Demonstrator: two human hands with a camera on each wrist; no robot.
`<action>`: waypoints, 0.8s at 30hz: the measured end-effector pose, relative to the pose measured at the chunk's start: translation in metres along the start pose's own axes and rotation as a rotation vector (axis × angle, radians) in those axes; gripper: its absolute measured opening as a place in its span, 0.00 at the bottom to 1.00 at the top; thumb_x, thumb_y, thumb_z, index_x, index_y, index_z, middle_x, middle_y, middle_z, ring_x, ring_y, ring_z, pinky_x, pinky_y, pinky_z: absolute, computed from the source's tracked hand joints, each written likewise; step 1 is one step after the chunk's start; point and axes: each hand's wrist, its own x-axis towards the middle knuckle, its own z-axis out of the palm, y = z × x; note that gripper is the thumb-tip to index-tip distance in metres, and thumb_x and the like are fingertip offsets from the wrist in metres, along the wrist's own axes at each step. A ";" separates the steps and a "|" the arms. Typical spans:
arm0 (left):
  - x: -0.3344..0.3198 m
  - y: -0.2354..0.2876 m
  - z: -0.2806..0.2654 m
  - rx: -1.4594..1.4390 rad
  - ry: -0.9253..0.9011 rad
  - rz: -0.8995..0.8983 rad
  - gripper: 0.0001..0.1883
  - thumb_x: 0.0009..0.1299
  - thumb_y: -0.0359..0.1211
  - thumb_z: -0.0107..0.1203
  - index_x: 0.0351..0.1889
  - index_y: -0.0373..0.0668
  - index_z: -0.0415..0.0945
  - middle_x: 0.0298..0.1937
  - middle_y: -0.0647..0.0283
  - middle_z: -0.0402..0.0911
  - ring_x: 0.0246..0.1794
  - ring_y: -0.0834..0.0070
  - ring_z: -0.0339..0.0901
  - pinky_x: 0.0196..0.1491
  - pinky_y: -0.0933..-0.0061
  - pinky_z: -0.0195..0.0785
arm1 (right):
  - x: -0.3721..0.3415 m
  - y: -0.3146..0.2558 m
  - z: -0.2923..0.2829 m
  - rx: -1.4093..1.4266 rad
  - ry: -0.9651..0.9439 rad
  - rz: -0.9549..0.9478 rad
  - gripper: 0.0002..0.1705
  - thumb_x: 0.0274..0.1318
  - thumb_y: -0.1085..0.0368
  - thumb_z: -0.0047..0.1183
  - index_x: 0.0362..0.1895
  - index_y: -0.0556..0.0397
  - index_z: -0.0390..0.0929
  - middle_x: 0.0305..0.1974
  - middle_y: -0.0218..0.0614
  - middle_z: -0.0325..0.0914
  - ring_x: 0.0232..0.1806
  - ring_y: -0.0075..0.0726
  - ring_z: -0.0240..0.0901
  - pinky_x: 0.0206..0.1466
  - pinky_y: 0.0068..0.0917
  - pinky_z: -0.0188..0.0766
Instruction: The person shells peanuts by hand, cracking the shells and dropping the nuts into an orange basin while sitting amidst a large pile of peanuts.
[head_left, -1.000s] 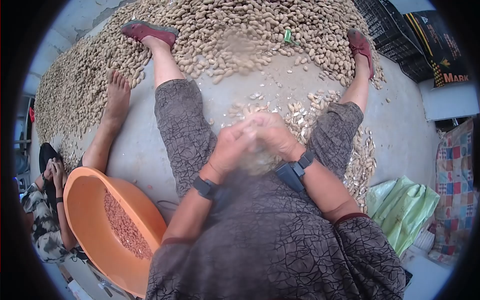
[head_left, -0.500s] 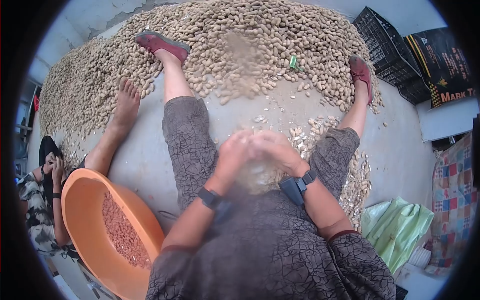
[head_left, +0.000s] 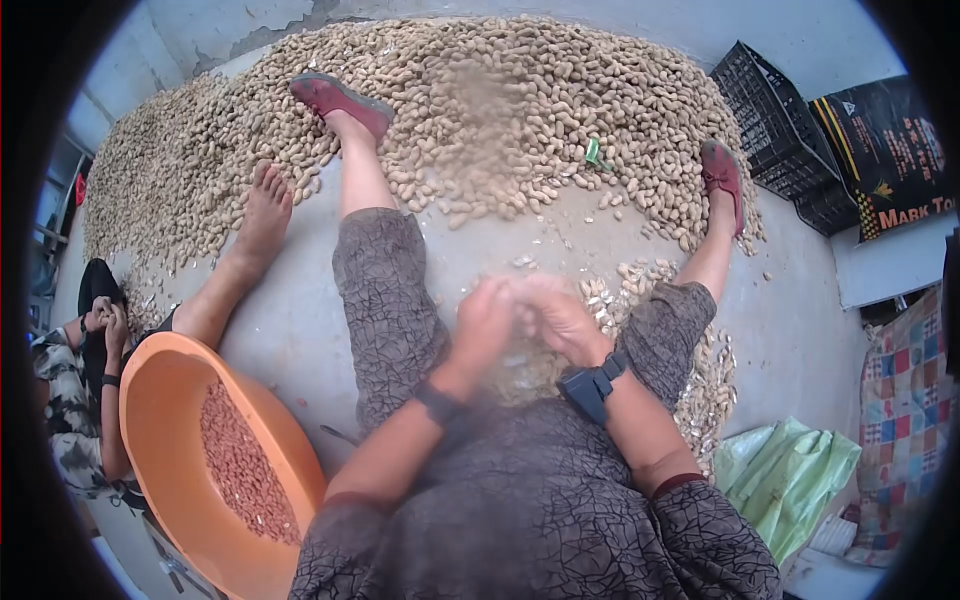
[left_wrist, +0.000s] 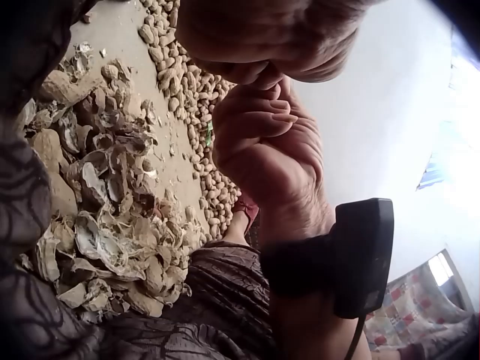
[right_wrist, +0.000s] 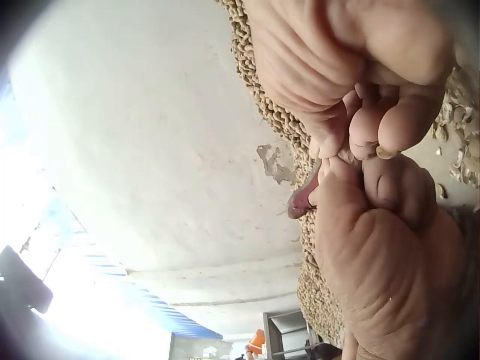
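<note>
My left hand [head_left: 483, 325] and right hand [head_left: 560, 315] meet above my lap, fingers curled and fingertips together. In the right wrist view, a small brownish sliver of a peanut [right_wrist: 346, 156] shows between the pinching fingertips; the rest is hidden by the fingers. The left wrist view has my left hand [left_wrist: 270, 37] close at the top and the right hand [left_wrist: 266, 142] facing it. Below the hands, broken peanut shells [left_wrist: 112, 240] are heaped between my legs. Left of my lap stands an orange basin [head_left: 150, 400] holding reddish shelled kernels [head_left: 245, 465].
A large heap of unshelled peanuts [head_left: 480, 120] spreads along the wall, past my feet. Another person's bare foot [head_left: 265, 215] and hands [head_left: 105, 318] are at the left. On the right are a black crate [head_left: 775, 125], a printed black bag [head_left: 890, 155] and a green sack [head_left: 790, 480].
The head view has tilted up, so the peanut heap and crate sit lower in it. Both hands stay together over the lap, their fingers blurred as they work, with the left wrist turned slightly.
</note>
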 end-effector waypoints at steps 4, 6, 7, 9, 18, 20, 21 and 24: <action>-0.001 -0.005 0.009 -0.066 0.133 -0.062 0.10 0.70 0.30 0.41 0.38 0.38 0.73 0.25 0.67 0.74 0.23 0.82 0.71 0.27 0.80 0.66 | 0.001 0.015 0.004 -0.003 0.041 -0.052 0.08 0.60 0.61 0.50 0.35 0.52 0.76 0.24 0.20 0.68 0.22 0.13 0.61 0.24 0.13 0.63; 0.003 -0.013 0.008 -0.118 0.134 -0.056 0.10 0.70 0.30 0.40 0.38 0.38 0.73 0.25 0.67 0.73 0.23 0.83 0.70 0.26 0.80 0.65 | 0.000 0.013 0.009 -0.066 0.122 -0.088 0.10 0.56 0.62 0.55 0.36 0.57 0.77 0.28 0.26 0.74 0.25 0.15 0.66 0.27 0.14 0.64; 0.001 -0.017 0.008 -0.167 0.132 -0.044 0.10 0.70 0.29 0.40 0.38 0.38 0.73 0.24 0.68 0.72 0.23 0.83 0.69 0.25 0.80 0.65 | -0.003 0.013 0.013 -0.057 0.131 -0.066 0.10 0.56 0.62 0.55 0.36 0.57 0.77 0.28 0.26 0.74 0.25 0.15 0.66 0.27 0.14 0.64; -0.002 -0.022 0.008 -0.215 0.113 -0.061 0.11 0.71 0.29 0.37 0.40 0.37 0.72 0.25 0.67 0.72 0.23 0.83 0.69 0.25 0.81 0.64 | -0.005 0.010 0.016 -0.125 0.104 -0.151 0.11 0.56 0.61 0.54 0.35 0.57 0.77 0.27 0.23 0.72 0.26 0.14 0.64 0.29 0.13 0.62; 0.003 -0.036 0.001 -0.321 0.135 -0.079 0.10 0.71 0.30 0.36 0.41 0.38 0.70 0.26 0.66 0.71 0.22 0.83 0.67 0.22 0.83 0.60 | 0.000 0.022 0.019 -0.201 0.154 -0.242 0.09 0.58 0.65 0.51 0.32 0.59 0.73 0.25 0.30 0.71 0.22 0.20 0.67 0.23 0.17 0.68; 0.001 -0.033 0.000 -0.376 0.145 -0.094 0.10 0.71 0.30 0.37 0.41 0.38 0.69 0.26 0.66 0.71 0.22 0.83 0.67 0.22 0.83 0.59 | 0.001 0.024 0.019 -0.239 0.163 -0.258 0.08 0.58 0.65 0.51 0.32 0.59 0.74 0.25 0.31 0.72 0.22 0.21 0.68 0.23 0.17 0.68; 0.000 -0.033 -0.002 -0.408 0.140 -0.126 0.10 0.70 0.31 0.38 0.39 0.39 0.71 0.28 0.67 0.71 0.26 0.83 0.68 0.26 0.82 0.63 | 0.001 0.025 0.019 -0.277 0.172 -0.275 0.08 0.57 0.66 0.50 0.32 0.60 0.74 0.25 0.31 0.73 0.21 0.21 0.69 0.23 0.18 0.68; 0.000 -0.036 -0.009 -0.473 0.114 -0.165 0.09 0.70 0.32 0.41 0.38 0.40 0.72 0.32 0.68 0.71 0.30 0.83 0.69 0.30 0.81 0.67 | 0.001 0.027 0.021 -0.304 0.159 -0.312 0.07 0.57 0.68 0.49 0.32 0.61 0.74 0.25 0.34 0.76 0.21 0.22 0.71 0.23 0.18 0.69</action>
